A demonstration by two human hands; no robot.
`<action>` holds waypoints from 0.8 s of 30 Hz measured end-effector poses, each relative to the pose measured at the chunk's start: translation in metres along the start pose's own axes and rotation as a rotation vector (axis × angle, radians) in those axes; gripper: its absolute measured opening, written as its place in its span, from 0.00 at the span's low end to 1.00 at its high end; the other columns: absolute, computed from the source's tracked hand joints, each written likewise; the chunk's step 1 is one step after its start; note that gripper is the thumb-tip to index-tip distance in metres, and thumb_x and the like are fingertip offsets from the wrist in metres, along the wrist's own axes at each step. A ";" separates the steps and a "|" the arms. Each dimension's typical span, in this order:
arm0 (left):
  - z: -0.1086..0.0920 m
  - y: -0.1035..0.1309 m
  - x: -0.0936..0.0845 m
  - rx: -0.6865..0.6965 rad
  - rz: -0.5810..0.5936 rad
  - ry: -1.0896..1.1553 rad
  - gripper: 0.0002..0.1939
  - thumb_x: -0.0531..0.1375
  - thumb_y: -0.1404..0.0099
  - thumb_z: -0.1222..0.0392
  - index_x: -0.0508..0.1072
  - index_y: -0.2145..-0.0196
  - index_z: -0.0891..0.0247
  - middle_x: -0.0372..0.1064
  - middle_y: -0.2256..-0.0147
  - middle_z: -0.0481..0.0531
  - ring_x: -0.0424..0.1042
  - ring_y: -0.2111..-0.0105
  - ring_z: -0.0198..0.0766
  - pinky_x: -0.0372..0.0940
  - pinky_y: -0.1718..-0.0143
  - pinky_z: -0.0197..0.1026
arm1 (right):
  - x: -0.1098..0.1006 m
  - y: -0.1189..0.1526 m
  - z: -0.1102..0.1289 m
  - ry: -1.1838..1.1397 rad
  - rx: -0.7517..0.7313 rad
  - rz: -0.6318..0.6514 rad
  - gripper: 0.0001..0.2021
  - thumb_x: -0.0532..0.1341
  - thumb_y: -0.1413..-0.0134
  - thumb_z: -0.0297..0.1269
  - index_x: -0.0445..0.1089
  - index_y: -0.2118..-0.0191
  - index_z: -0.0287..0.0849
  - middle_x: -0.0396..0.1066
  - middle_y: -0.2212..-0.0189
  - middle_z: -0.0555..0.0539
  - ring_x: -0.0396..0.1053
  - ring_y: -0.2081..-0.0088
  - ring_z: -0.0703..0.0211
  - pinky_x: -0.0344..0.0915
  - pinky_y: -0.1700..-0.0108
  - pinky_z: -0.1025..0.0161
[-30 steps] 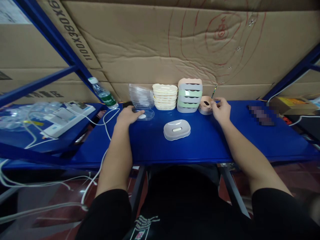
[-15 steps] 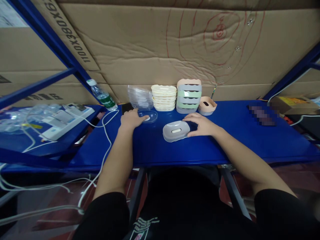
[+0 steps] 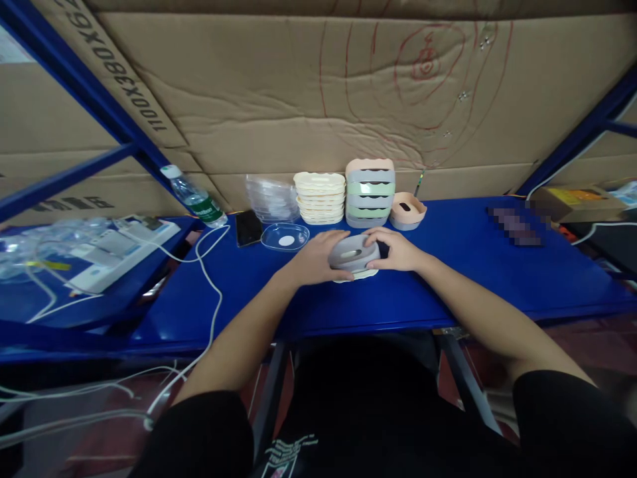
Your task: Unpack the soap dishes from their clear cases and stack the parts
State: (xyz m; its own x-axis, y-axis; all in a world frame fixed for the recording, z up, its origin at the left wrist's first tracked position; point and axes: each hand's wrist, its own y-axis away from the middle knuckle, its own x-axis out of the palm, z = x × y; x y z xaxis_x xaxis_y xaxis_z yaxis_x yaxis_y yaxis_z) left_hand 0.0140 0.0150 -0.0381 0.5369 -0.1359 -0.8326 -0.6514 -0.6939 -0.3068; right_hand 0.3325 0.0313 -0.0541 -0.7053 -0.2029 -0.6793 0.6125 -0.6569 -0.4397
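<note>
Both my hands are on a grey oval plastic tray with a slot in its middle (image 3: 349, 253), just in front of the stacks. My left hand (image 3: 318, 257) grips its left end, thumb at the near side and fingers over the far side. My right hand (image 3: 395, 250) holds the right end between thumb and fingers. Under the grey tray, the edge of a cream piece (image 3: 365, 274) shows; the rest of it is hidden. To the left lies a clear oval plastic lid (image 3: 273, 238) with a white round spot.
Along the cardboard wall stand clear lids (image 3: 271, 199), a stack of cream trays (image 3: 321, 209), a stack of grey, green and peach trays (image 3: 369, 199) and a peach tray (image 3: 408, 216). A bottle (image 3: 199, 202), a phone (image 3: 247, 229) and a white cable (image 3: 216, 285) are at left.
My left hand has left the clear lid and moved right onto the grey tray. The grey tray is raised and tilted, and a cream edge now shows beneath it.
</note>
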 end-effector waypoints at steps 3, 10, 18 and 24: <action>-0.004 -0.001 0.013 0.010 0.015 0.010 0.52 0.76 0.34 0.33 0.65 0.22 0.54 0.68 0.25 0.65 0.68 0.26 0.65 0.65 0.24 0.68 | 0.002 -0.001 0.000 -0.029 0.008 -0.055 0.29 0.78 0.46 0.66 0.79 0.51 0.50 0.81 0.40 0.38 0.79 0.36 0.37 0.74 0.31 0.38; 0.008 0.001 0.000 0.093 -0.200 -0.021 0.45 0.79 0.35 0.42 0.71 0.27 0.54 0.68 0.27 0.66 0.69 0.26 0.64 0.65 0.24 0.71 | 0.008 -0.003 0.000 -0.147 0.071 -0.234 0.32 0.75 0.45 0.71 0.78 0.50 0.49 0.81 0.40 0.36 0.81 0.40 0.37 0.80 0.41 0.40; 0.003 -0.002 -0.004 -0.009 -0.359 0.024 0.22 0.68 0.24 0.54 0.78 0.36 0.58 0.84 0.42 0.60 0.83 0.44 0.51 0.78 0.38 0.57 | 0.003 -0.005 0.000 -0.433 0.227 -0.325 0.39 0.64 0.44 0.84 0.74 0.52 0.50 0.82 0.51 0.42 0.82 0.63 0.49 0.84 0.60 0.48; 0.008 -0.004 0.000 -0.150 -0.339 0.223 0.27 0.71 0.26 0.47 0.79 0.35 0.59 0.87 0.51 0.56 0.86 0.56 0.47 0.81 0.49 0.51 | -0.005 -0.009 0.007 -0.254 0.219 -0.496 0.34 0.70 0.47 0.78 0.76 0.53 0.51 0.79 0.61 0.45 0.80 0.58 0.45 0.83 0.50 0.42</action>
State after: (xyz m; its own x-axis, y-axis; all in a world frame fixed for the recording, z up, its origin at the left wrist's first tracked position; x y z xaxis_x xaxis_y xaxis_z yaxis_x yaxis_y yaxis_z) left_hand 0.0127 0.0236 -0.0406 0.8209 -0.0206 -0.5708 -0.3415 -0.8187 -0.4616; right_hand 0.3278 0.0328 -0.0426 -0.9681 0.0164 -0.2499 0.1196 -0.8464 -0.5189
